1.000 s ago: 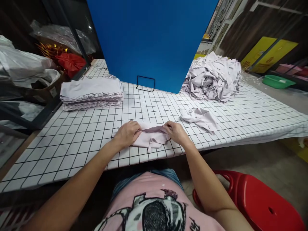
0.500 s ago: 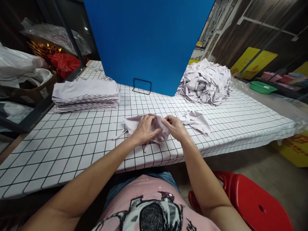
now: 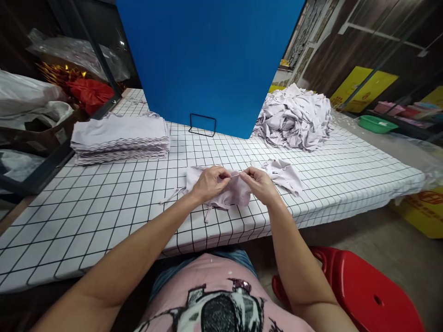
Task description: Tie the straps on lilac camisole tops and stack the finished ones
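A pale lilac cloth piece hangs between my two hands low over the checked tabletop. My left hand pinches its upper edge with thumb and fingers. Close by on the right, my right hand pinches the same edge, its fingers curled. Thin strips trail from the cloth onto the table at the left. Another crumpled cloth piece lies just right of my right hand.
A neat stack of folded cloths stands at the left and a large loose heap at the back right. The blue board rises behind a thin black wire frame. A red stool stands below right.
My left hand's spread fingers have closed into a pinch on the cloth. My right hand has shifted slightly right, and the cloth's edge is now stretched between both hands.
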Demonstrator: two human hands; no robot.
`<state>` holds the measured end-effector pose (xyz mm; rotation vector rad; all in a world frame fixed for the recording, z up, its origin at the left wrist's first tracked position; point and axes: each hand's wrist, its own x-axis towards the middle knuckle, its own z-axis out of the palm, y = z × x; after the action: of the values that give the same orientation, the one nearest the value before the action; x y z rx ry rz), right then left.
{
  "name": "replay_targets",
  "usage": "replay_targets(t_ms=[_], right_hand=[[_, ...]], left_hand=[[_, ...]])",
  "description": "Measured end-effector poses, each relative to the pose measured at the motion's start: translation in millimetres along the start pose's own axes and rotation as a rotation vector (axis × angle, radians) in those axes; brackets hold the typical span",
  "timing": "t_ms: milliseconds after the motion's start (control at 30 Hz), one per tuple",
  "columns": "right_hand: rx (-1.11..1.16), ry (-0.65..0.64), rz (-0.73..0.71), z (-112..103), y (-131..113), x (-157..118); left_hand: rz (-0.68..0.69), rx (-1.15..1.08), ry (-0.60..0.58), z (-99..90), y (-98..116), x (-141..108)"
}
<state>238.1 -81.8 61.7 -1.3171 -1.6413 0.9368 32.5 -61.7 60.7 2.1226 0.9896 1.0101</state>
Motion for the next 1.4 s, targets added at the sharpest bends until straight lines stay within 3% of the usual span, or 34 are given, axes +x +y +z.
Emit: replay_targets(t_ms=[133, 200, 300, 400, 600, 733, 867, 967, 1067, 1133, 1233, 1400], right_hand=[[-0.186, 0.078, -0.088, -2.8, -11.7, -3.2], [-0.255, 0.043, -0.192, -3.5, -24.9, -1.6], [-0.143, -0.213, -0.291, -3.3, -46.5, 8.2], [0.124, -0.427, -0.288, -3.4, -64.8, 22.2], [0.359, -0.719, -0.316, 0.3, -91.6, 36.8], [0.423, -0.827, -0.36, 7.5, -97.8, 40.5], [0.4, -0.774, -0.289, 4.2, -87.8, 46.2], [0.378, -0.625, -0.256, -9.0, -73.3, 49.8], [0.361, -0.48, -0.231, -27.0, -64.1, 50.8], [0.311, -0.432, -0.212, -39.2, -66.4, 51.2], [0.198, -0.401, -0.235, -55.4, -82.0, 54.6], [0.007, -0.386, -0.317, -75.0, -110.1, 68.2]], left_hand=[[-0.047, -0.106, -0.124, -9.4, 9.6, 4.3], [-0.056, -0.219, -0.187, -20.8, 17.9, 8.1], [-0.073, -0.367, -0.227, -44.7, 35.7, 16.8], [-0.107, -0.355, -0.244, -74.4, 56.3, 25.4], [-0.222, -0.092, -0.454, -127.5, 83.1, 29.6], [-0.144, -0.135, -0.414, -150.0, 93.7, 24.1], [-0.008, -0.176, -0.152, -179.2, 98.3, 14.4], [0.147, -0.139, 0.092, -209.9, 91.9, 2.9], [0.174, -0.115, 0.219, -238.3, 83.1, -12.8], [0.153, -0.156, 0.185, -251.4, 80.6, -22.5], [0.067, -0.145, 0.04, -264.1, 81.0, -28.2], [-0.102, 0.232, -0.167, -289.2, 72.8, -15.4]])
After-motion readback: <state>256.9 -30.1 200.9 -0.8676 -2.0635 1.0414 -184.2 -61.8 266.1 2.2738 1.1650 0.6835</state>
